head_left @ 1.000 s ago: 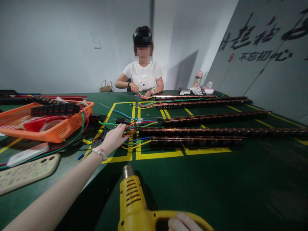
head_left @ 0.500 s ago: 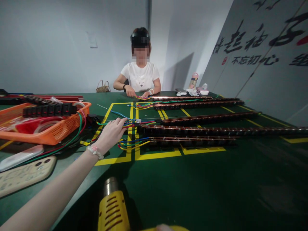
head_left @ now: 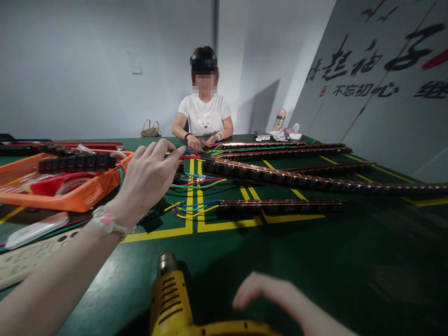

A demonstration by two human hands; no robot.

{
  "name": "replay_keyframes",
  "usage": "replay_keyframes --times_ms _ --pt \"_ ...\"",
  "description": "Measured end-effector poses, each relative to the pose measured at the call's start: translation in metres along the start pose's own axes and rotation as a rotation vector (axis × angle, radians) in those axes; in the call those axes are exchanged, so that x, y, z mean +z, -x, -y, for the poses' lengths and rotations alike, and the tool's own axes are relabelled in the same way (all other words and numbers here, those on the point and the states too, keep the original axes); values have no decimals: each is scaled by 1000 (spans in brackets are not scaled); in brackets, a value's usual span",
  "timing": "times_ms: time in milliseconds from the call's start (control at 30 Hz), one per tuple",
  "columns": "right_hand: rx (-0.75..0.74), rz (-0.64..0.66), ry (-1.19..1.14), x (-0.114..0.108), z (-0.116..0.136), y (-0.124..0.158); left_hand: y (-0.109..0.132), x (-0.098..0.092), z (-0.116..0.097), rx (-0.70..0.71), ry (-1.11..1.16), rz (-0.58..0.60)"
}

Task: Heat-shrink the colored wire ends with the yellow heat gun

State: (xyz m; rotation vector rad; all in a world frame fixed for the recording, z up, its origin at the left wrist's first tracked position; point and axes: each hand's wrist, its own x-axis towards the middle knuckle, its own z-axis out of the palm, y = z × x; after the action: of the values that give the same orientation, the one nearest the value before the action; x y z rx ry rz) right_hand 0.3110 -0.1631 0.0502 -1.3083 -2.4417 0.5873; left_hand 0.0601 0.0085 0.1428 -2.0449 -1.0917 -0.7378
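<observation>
My left hand (head_left: pixel 149 179) is closed on the wires at the left end of a long black strip (head_left: pixel 280 176) with copper-coloured bars along its top. That end is raised off the table and the strip runs far to the right. Below my fingers, other coloured wires (head_left: pixel 191 179) lie on the tabletop. A yellow heat gun (head_left: pixel 171 301) with a metal nozzle rests at the bottom. Just above its handle, my right hand (head_left: pixel 273 294) shows a bent finger and no grip on anything; its other fingers are hidden.
An orange basket (head_left: pixel 82 200) of parts sits at the left, with a phone (head_left: pixel 38 249) near it. A shorter strip (head_left: pixel 280 206) lies in front and further strips (head_left: pixel 290 151) lie behind on the green table (head_left: pixel 280 270). Across it, a person (head_left: pixel 205 112) handles wires.
My left hand has risen and come nearer, lifting the long strip's wired end off the table. My right hand has come further into view above the heat gun.
</observation>
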Motion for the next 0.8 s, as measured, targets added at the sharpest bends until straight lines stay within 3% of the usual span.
replay_keyframes --times_ms 133,233,333,533,633,800 --pt "592 -358 405 -22 -69 -26 4 -22 -6 1 44 -65" --pt "699 -378 447 -18 -114 -50 8 -30 -8 -8 62 -60" --pt "690 -348 459 -14 -133 -68 13 -32 -10 -4 52 -56" --pt "576 -278 470 -22 -123 -95 30 -19 -11 38 -9 -18" --pt "547 -238 449 -12 -111 -102 41 -7 -11 80 -54 18" --pt "376 -94 344 4 -64 -77 65 16 -12 124 -16 142"
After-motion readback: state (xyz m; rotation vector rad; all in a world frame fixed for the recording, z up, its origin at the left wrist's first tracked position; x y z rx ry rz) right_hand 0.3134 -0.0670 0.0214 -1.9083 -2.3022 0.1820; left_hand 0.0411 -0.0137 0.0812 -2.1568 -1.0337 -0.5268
